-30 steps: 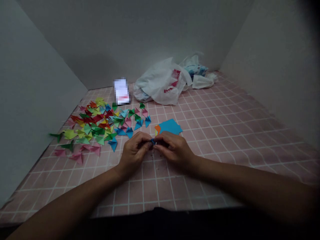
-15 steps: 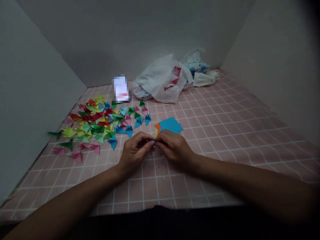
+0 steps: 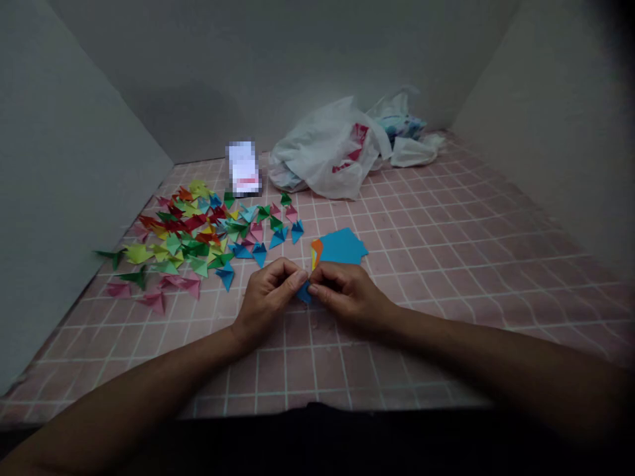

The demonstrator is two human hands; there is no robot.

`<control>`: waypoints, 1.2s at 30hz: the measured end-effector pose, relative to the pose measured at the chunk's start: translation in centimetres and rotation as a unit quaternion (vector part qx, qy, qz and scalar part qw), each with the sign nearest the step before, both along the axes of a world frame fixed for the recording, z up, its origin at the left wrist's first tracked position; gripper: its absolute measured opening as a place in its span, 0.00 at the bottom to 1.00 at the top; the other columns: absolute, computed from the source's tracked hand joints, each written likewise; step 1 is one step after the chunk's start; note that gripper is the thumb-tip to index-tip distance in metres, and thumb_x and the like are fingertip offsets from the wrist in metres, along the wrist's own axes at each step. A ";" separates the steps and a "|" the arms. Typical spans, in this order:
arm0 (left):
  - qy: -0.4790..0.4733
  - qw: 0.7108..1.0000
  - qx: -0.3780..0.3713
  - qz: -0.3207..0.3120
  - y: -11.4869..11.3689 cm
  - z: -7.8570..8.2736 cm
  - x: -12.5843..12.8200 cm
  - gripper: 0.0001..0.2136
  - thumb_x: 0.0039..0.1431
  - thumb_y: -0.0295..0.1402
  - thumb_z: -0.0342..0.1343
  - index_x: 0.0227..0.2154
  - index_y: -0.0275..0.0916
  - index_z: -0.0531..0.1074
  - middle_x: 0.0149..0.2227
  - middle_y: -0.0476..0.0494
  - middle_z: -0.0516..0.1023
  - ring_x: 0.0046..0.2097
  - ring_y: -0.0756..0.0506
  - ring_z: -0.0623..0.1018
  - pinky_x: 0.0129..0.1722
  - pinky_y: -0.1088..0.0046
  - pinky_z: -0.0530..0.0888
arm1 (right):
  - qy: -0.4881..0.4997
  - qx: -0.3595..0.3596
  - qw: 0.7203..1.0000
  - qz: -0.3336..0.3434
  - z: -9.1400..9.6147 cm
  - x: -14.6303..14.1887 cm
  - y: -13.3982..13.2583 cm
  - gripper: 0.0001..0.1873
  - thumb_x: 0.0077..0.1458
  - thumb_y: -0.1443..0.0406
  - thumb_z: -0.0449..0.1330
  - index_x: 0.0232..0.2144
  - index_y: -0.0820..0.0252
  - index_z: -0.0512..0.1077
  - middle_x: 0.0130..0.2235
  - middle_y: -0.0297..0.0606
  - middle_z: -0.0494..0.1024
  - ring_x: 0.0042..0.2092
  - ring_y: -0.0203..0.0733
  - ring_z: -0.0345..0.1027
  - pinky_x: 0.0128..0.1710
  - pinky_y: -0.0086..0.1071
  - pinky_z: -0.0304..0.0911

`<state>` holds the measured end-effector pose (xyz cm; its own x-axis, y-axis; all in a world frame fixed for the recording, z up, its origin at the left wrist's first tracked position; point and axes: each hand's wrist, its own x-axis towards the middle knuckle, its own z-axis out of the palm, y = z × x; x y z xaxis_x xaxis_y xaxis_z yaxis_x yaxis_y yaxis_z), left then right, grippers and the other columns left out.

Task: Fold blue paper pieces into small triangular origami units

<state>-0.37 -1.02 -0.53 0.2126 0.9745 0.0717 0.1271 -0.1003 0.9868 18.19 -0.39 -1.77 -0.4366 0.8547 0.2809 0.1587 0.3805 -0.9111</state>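
Between my fingertips, low over the table, is a small piece of folded blue paper (image 3: 304,293); most of it is hidden by the fingers. My left hand (image 3: 270,294) pinches it from the left with thumb and forefinger. From the right, my right hand (image 3: 350,291) pinches its other side, so both hands are closed on it. Just beyond the right hand lie flat sheets of blue paper (image 3: 342,246), with orange paper (image 3: 316,252) and a strip of yellow showing at their left edge. Many folded paper cranes (image 3: 193,248) in mixed colours spread out left of my hands.
A lit phone (image 3: 244,168) with a blurred screen stands behind the cranes. White plastic bags (image 3: 322,155) lie crumpled at the back, one with red print. The table has a pink checked cloth (image 3: 446,251), with walls on the left, back and right.
The folded blue paper shows more now, pointing down below my fingertips. My hands stay pinched together at nearly the same spot. The whole view has shifted slightly.
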 end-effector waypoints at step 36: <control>-0.018 0.998 0.067 0.013 0.8 -1.0 0.0 0.01 0.57 0.28 0.65 0.32 0.39 0.79 0.31 0.49 0.81 0.34 0.49 0.82 0.37 0.76 0.79 | -0.024 0.120 0.988 -0.089 -0.6 0.5 0.6 0.06 0.63 0.70 0.59 0.32 0.59 0.72 0.30 0.33 0.76 0.30 0.36 0.67 0.32 0.30 0.61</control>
<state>-0.36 -0.23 -1.50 0.1823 0.9609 0.2085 0.0955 -0.2283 0.9689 18.71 0.20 -2.33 -0.3027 0.8302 0.4681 0.2832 0.5473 -0.7876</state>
